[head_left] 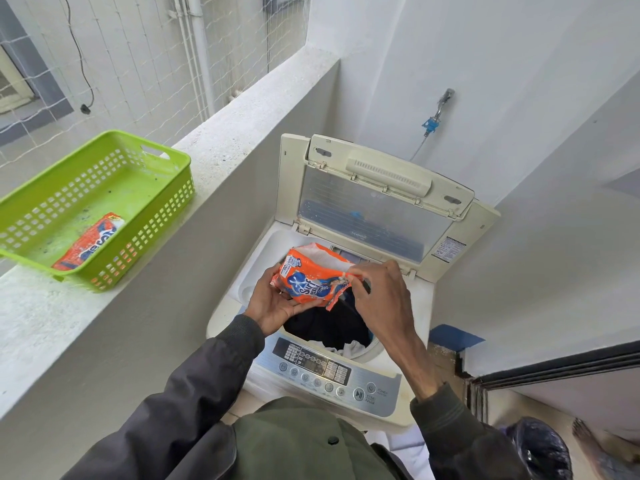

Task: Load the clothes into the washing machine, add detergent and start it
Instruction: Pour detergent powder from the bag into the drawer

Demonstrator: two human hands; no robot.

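Packet [311,282] held above washer rim [239,296].

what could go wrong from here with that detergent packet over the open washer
1. The right hand pinches the torn edge of the detergent packet while the left hand cradles it. A sudden rip might dump too much powder onto the dark clothes at once.
2. The packet is held near the drum's rim, so some powder may scatter onto the washer top instead of inside.
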